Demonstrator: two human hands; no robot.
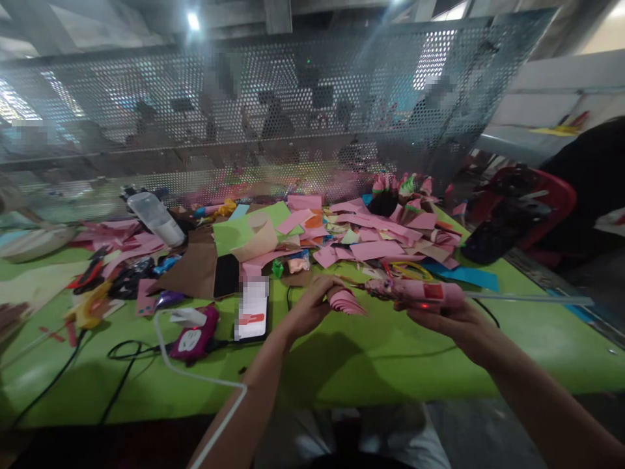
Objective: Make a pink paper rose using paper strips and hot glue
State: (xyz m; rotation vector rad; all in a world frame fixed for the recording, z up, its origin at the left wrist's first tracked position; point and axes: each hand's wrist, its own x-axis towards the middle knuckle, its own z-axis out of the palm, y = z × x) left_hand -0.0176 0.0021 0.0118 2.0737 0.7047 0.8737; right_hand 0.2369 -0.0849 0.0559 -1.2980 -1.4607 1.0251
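My left hand (316,298) is closed around a pink layered paper cone (346,301), whose ridged tip points right and slightly down. In my right hand (452,322) is a pink hot glue gun (430,293), lying level with its nozzle to the left, close to the cone. A red light glows on the gun's underside, and a long clear glue stick (532,299) juts out of its back end. Both hands are above the green table (371,365). Whether the nozzle touches the cone, I cannot tell.
Pink paper scraps (375,251) pile across the back, before a perforated metal screen (293,117). To the left lie a lit phone (254,309), a magenta power adapter (198,335) with cables, a yellow glue gun (92,306) and a clear bottle (156,218). Another person's hand (12,319) is at far left.
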